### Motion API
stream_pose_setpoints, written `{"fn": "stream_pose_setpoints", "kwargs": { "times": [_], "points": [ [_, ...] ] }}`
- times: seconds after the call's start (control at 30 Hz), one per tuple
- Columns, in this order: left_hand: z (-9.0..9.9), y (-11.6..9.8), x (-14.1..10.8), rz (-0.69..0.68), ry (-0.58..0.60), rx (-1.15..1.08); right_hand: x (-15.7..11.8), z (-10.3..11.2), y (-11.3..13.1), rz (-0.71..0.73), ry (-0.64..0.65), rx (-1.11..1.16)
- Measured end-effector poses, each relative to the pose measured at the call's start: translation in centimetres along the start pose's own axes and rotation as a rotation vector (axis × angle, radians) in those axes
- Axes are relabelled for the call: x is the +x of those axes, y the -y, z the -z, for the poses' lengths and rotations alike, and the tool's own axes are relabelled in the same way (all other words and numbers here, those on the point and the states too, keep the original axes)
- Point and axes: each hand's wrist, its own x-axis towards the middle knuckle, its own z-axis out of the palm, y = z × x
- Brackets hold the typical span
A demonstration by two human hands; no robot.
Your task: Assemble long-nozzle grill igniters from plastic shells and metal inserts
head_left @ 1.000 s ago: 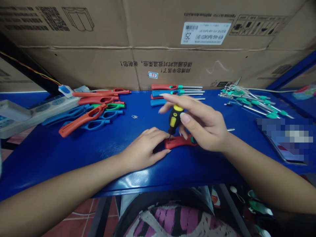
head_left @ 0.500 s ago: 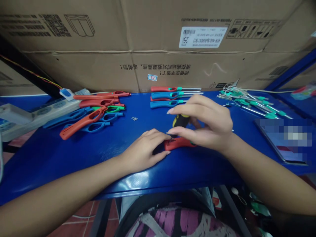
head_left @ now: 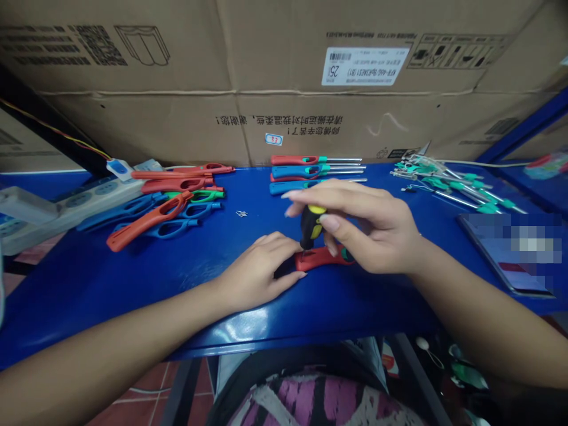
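A red lighter (head_left: 320, 258) with a green part at its right end lies on the blue table (head_left: 213, 325). Thumb and fingers of my left hand (head_left: 266, 267) pinch its left end and press it to the tabletop. My right hand (head_left: 375, 223) grips a short black and yellow screwdriver (head_left: 309, 228) between thumb and fingers. The screwdriver stands nearly upright, its tip at the left part of the lighter; whether a screw sits under it is hidden. My right hand covers the lighter's far right end. A small heap of screws (head_left: 242, 213) lies beyond my left hand.
Loose red, blue and green lighter handles (head_left: 151, 222) pile up at left beside a white power strip (head_left: 95, 195). Several lighters with metal rods (head_left: 295, 160) lie at the back. Rods with green parts (head_left: 461, 183) and a phone (head_left: 510, 254) are at right. A cardboard box (head_left: 284, 77) stands behind.
My right fingers have shifted around the screwdriver, the thumb moving up from its lower part and the hand slightly left. More of the handle shows. My left hand and the lighter stay put.
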Motion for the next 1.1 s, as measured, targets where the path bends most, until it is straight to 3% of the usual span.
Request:
{"fn": "stream_pose_setpoints", "kwargs": {
  "times": [0.13, 0.23, 0.4, 0.6, 0.8, 1.1],
  "points": [
    [-0.14, 0.05, -0.06, -0.018, -0.031, 0.018, -0.14, 0.22, -0.30, 0.061, -0.051, -0.093],
    [-0.21, 0.04, -0.10, -0.018, -0.043, 0.029, -0.20, 0.32, -0.42, 0.121, 0.009, -0.172],
    [-0.23, -0.02, -0.08, -0.011, -0.036, 0.027, 0.03, -0.07, -0.12, 0.005, 0.052, 0.058],
    [-0.57, -0.04, 0.02, -0.019, -0.067, 0.035, -0.19, -0.04, -0.22, 0.084, 0.024, -0.156],
    [-0.58, -0.18, 0.23, 0.007, -0.037, 0.006, 0.21, 0.12, 0.14, 0.026, 0.079, 0.044],
    [-1.02, -0.19, 0.12, -0.014, -0.094, -0.008, 0.01, 0.12, 0.12, 0.012, 0.050, -0.078]
  ]
}}
